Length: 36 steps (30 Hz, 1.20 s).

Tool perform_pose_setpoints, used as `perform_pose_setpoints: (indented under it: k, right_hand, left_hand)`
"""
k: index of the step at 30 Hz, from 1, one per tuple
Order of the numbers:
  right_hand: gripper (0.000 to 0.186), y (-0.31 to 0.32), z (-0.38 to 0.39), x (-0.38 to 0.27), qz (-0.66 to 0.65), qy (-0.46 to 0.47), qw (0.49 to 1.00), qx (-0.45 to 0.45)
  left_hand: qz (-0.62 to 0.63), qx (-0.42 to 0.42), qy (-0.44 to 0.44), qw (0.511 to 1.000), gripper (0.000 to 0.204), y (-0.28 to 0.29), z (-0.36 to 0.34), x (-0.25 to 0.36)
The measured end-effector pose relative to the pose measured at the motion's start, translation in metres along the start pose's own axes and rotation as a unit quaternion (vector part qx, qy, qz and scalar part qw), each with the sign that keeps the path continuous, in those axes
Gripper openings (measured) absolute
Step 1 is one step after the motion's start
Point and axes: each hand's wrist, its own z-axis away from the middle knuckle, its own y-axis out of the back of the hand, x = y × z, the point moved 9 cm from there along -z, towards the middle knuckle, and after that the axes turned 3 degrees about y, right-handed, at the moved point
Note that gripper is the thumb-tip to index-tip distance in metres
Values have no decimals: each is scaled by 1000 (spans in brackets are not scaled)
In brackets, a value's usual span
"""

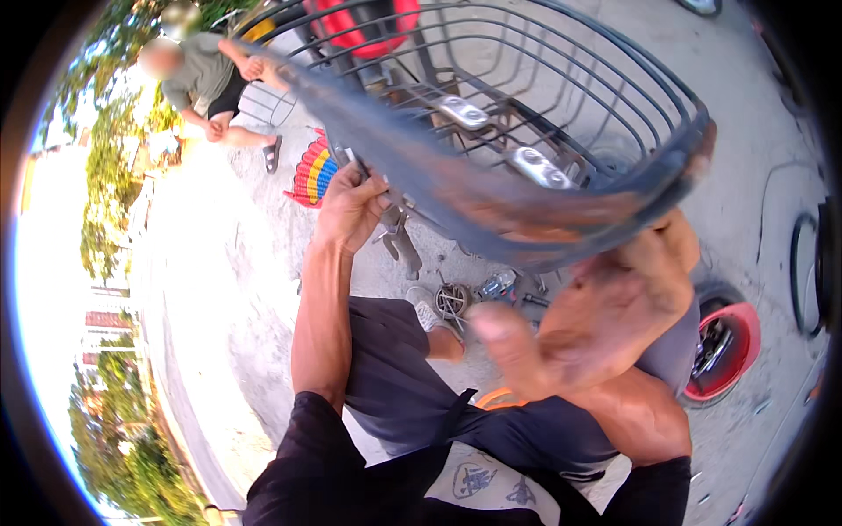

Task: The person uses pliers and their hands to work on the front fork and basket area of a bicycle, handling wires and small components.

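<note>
A large dark wire basket (526, 96), made of curved metal bars with a thick rim, fills the upper middle of the view and sits tilted, held up off the concrete floor (219, 289) between the two hands. Its near rim sweeps blurred across the frame from upper left to right, so it looks to be in motion or very close to the camera.

The left hand (351, 206) grips the rim at the basket's left end, fingers curled tight round the bar with the thumb on top. The right hand (596, 320) is close to the lens and smeared; it lies under the rim on the right, thumb stretched toward the left, but I cannot tell whether its fingers close on the rim or only prop it.

Judging by this, the step in hand is holding and turning the basket to get at the two shiny metal fittings (504, 140) inside it. The next move calls for a steady right-hand grip first, since the left alone carries one end.

Below, a red tub (745, 351) of parts stands by the right knee, and small metal parts (456, 298) lie on the floor by the shoe. A seated person (206, 83) is well apart at upper left, beside a striped stool (311, 175).
</note>
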Motion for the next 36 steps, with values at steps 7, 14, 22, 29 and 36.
perform_pose_setpoints:
  k: [7,14,22,29,36]
  right_hand:
    - [65,21,5,57,-5,-154,985,76]
    - [39,55,7,134,-91,-378,903,185]
    - [41,64,14,160,-88,-453,876,137]
    - [63,42,-3,121,146,-281,947,50]
    - [35,-39,7,89,206,-155,960,-109]
  left_hand:
    - [111,29,54,992,17,2,-23,-49]
    - [72,39,103,991,15,-41,-38,-65]
    - [188,68,-14,980,15,-51,-64,-74]
    - [139,119,89,979,11,-57,-61,-72]
    - [154,131,-1,979,17,-49,-70,-66]
